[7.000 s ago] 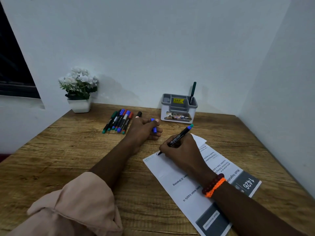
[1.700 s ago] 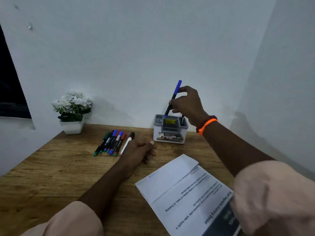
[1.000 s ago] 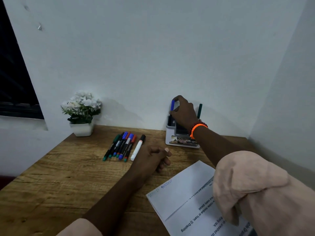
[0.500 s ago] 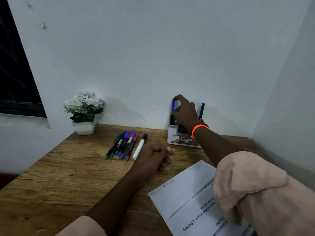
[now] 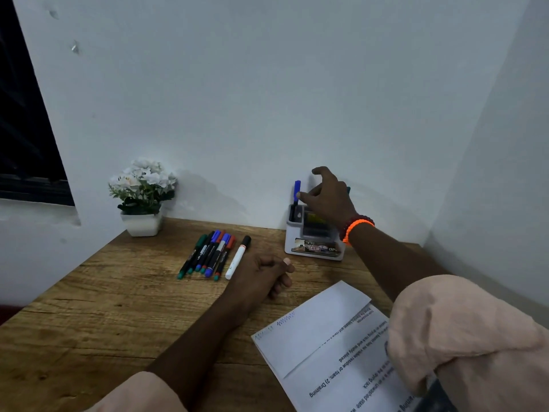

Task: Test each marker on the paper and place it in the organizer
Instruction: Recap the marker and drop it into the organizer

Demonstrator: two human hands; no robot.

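blue-capped marker [image 5: 297, 191] upright in boxy organizer [image 5: 313, 243]; right hand [image 5: 328, 197] spread, left hand [image 5: 261, 278] fisted empty.

White flowers [image 5: 142, 181] in a small white pot [image 5: 142, 224] sit at the wooden surface's [image 5: 89, 316] back left corner, right by a dark window [image 5: 23, 138].

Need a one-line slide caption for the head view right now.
Right hand at the blue marker standing in the organizer; left hand rests fisted beside the paper.

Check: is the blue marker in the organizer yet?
In. The blue marker stands upright in the organizer, right hand opening beside it.
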